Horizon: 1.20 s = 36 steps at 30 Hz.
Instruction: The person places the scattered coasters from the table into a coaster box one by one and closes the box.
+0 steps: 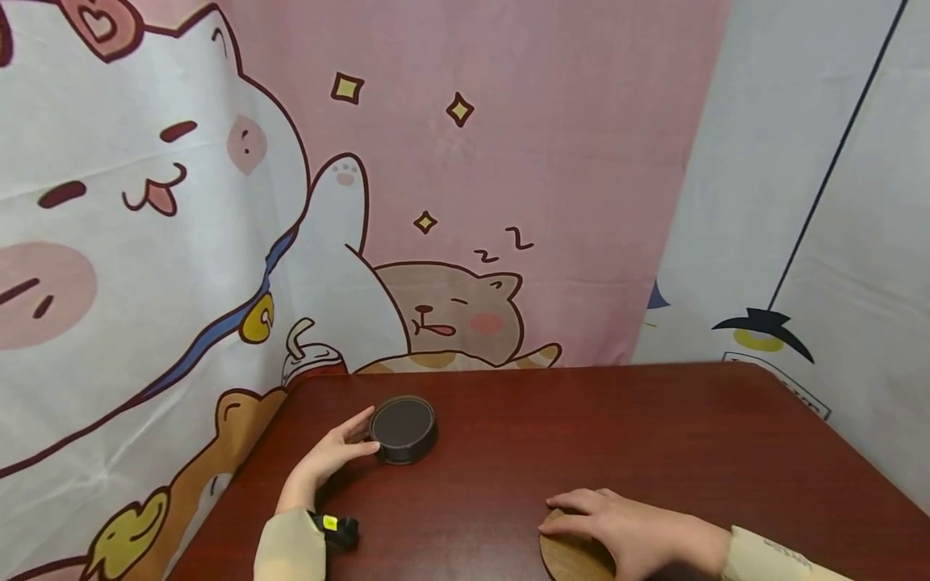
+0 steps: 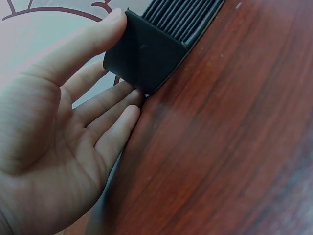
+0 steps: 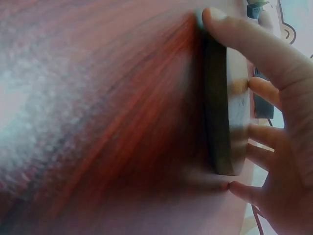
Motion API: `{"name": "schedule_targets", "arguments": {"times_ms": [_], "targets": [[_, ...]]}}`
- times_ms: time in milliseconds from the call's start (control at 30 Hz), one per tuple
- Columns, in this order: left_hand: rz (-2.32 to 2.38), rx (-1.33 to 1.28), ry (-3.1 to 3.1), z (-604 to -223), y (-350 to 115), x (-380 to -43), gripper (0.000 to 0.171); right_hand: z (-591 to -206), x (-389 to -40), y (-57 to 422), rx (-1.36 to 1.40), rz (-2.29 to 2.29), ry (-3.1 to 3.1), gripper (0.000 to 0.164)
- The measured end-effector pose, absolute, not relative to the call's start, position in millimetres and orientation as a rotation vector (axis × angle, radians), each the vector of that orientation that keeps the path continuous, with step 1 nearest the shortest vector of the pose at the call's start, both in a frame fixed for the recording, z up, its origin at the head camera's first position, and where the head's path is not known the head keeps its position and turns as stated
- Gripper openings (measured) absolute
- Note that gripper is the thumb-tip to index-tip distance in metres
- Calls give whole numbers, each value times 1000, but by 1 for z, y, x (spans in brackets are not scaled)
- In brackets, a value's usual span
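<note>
My left hand [image 1: 337, 452] reaches to the left side of a round black coaster holder [image 1: 403, 429]. In the left wrist view the thumb touches the holder's upper edge [image 2: 142, 54] and the other fingers lie fairly straight by its lower side. Thin ribbed layers, like stacked coasters [image 2: 181, 17], show inside it. At the front right my right hand [image 1: 632, 528] rests over a round wooden disc [image 1: 574, 557]. The right wrist view shows the thumb at the disc's thick rim [image 3: 217, 107] and spread, relaxed fingers along its far side. The hand and frame edge hide part of the disc.
Both things are on a dark red-brown wooden table [image 1: 654, 428]. Behind it hangs a cloth [image 1: 567, 161] printed with cartoon animals. A black wrist camera [image 1: 341, 531] is strapped to the left wrist.
</note>
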<state>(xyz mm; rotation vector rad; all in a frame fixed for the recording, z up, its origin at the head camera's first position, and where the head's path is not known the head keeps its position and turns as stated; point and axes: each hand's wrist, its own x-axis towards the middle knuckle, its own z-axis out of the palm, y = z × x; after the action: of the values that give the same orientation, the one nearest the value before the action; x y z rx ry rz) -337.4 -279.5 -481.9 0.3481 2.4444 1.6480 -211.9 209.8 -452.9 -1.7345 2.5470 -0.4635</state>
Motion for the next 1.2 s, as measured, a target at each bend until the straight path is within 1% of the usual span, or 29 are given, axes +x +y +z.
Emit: {"name": "schedule_targets", "arguments": {"times_ms": [167,367,467,633,900,1200], "targets": [[1648,346,2455,-479,-280,-340,81,-453,-215,209,-1727,-495,2534,76],[1620,358,2459,-479,-281,-340,82,-448,-222,201,-1710,-540,2512,81],[1635,343,2453,-480,-281,-339,82,-441,-227,196,-1695,-557,2519,86],[1644,339,2455,-478,-280,-337,81,-427,-240,188,-1607,-563,2521,98],[1642,371,2446,-481,-281,-336,79,-413,-260,172,-1563,-581,2525,95],[1631,377,2458,-481,-281,-338,81,-424,-281,149,-1556,-611,2540,92]]}}
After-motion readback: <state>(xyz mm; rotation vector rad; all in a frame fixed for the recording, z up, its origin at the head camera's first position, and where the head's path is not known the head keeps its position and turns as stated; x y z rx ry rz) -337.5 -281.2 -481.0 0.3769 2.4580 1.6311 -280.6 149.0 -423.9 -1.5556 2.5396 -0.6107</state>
